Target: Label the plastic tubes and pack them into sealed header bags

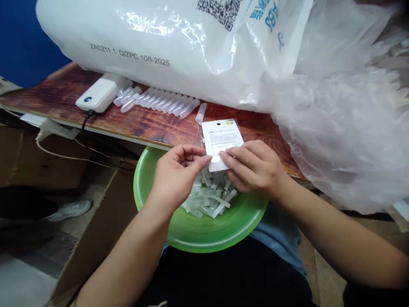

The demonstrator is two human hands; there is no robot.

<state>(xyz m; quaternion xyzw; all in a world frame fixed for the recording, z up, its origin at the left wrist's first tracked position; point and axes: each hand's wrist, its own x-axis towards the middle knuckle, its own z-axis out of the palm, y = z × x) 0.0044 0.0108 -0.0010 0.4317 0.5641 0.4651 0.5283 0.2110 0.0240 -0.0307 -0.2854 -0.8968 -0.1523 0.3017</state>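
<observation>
A white printed card in a clear plastic sleeve point(223, 137) is held upright between my hands, over the near edge of the table. My left hand point(175, 175) is closed, pinching the lower left edge of the sleeve between thumb and fingers. On the lower right side, my right hand point(255, 165) grips it with bent fingers. Below both hands, a green plastic basin point(217, 243) rests at my lap. Several translucent plastic pieces point(207, 202) lie loose inside it. Just behind the card, one small translucent tube point(201, 112) lies on the table.
A row of translucent tubes point(162, 101) lies on the wooden table point(255, 128) beside a white device point(101, 93) with a black cable. Behind them bulges a large white printed bag point(179, 42). Crumpled clear plastic point(345, 140) hangs over the right edge. An open cardboard box point(92, 230) stands at lower left.
</observation>
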